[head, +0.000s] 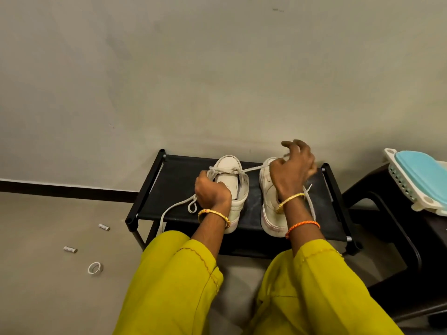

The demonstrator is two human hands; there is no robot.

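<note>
Our left grip (212,192) curls over the near side of the left shoe (239,197) and holds it. Our right grip (292,170) pinches the lace (254,169) between thumb and fingers, just above the toe of the right shoe (271,213).

We see the black rack (174,180) against the wall, carrying both white shoes side by side with their toes toward the wall. A dark stool (387,213) stands just to its right and bears a white basket (401,187) with a blue lid (420,172).

From the left shoe's eyelets the lace runs taut across the gap between the shoes up to our right grip. Its other end trails loose past our left grip and off the rack's front edge.

Well to the left on the floor lie two small cylinders (104,227) and a white ring (95,268).
</note>
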